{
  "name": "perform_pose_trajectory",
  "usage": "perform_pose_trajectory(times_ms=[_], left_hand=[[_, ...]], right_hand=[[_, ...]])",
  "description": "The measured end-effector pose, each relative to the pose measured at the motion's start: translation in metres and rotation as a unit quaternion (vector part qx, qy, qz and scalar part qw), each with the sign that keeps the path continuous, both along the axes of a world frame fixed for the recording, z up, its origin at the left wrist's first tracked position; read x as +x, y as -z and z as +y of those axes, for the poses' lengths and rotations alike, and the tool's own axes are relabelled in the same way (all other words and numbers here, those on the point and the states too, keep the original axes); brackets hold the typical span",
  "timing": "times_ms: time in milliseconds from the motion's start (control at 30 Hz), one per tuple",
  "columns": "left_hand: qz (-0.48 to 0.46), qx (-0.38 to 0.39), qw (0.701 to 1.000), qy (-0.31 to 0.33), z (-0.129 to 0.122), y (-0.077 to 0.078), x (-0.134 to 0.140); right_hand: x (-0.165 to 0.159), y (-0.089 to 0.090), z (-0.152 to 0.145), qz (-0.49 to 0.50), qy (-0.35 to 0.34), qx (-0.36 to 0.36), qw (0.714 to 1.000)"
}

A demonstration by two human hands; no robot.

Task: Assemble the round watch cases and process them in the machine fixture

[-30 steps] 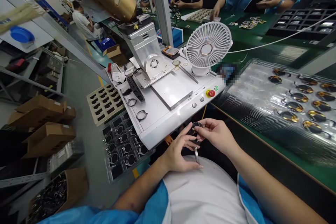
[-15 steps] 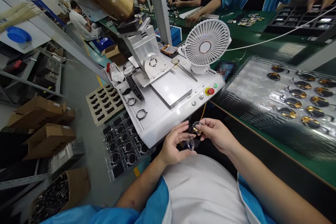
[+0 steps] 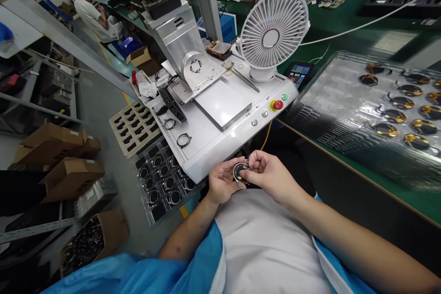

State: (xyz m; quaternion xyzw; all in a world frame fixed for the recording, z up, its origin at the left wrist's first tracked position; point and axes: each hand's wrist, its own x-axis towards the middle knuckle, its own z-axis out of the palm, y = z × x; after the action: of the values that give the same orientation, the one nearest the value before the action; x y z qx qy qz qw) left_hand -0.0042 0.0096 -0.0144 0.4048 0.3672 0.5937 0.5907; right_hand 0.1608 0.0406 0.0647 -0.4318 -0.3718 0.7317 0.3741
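Observation:
My left hand [image 3: 222, 181] grips a round metal-rimmed case [image 3: 235, 175], like a watch case, by its edge. My right hand [image 3: 270, 174] is closed over the same spot, its thumb on a dark disc [image 3: 242, 172] with gold-coloured bits that lies in or against the rim. How far the disc sits inside is partly hidden by the fingers. Both hands meet in front of my body, just off the front edge of the white machine [image 3: 206, 165]. Similar dark discs with gold foil [image 3: 394, 115] and short tails lie in the clear tray [image 3: 320, 96] on the right.
A white fan [image 3: 272, 36], tweezers [image 3: 246, 79], black rings [image 3: 183, 140] and a red stop button [image 3: 277, 104] are on the machine. Left of it are a tray of ring-shaped cases [image 3: 151, 211] and a beige tray [image 3: 129, 151]. Co-workers sit across the green bench [image 3: 320, 27].
The two hands have come together; the disc in my right hand has moved left onto the case in my left hand. The view has tipped down slightly.

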Motion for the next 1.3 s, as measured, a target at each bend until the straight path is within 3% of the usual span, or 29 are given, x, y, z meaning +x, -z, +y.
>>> perform_pose_trajectory(times_ms=[500, 667, 833, 1067, 1200, 1300], left_hand=[[-0.028, 0.102, 0.994, 0.015, 0.002, -0.007, 0.004], [-0.005, 0.091, 0.996, -0.009, -0.001, -0.005, 0.005], [0.027, 0.103, 0.993, -0.044, -0.003, 0.001, 0.006], [0.100, 0.167, 0.979, -0.060, -0.005, 0.001, 0.007], [0.108, 0.123, 0.979, -0.120, -0.005, -0.002, 0.011], [0.077, 0.064, 0.981, -0.168, 0.000, -0.005, 0.012]], right_hand=[[-0.004, -0.010, -0.003, 0.000, -0.006, 0.005, 1.000], [-0.005, -0.003, 0.000, 0.035, -0.006, -0.047, 0.998], [0.002, 0.008, 0.004, -0.035, -0.075, -0.070, 0.994], [-0.003, 0.023, -0.007, 0.046, -0.032, -0.067, 0.996], [-0.013, 0.026, -0.005, 0.043, -0.014, -0.057, 0.997], [-0.016, 0.023, 0.017, -0.008, -0.052, -0.027, 0.998]])
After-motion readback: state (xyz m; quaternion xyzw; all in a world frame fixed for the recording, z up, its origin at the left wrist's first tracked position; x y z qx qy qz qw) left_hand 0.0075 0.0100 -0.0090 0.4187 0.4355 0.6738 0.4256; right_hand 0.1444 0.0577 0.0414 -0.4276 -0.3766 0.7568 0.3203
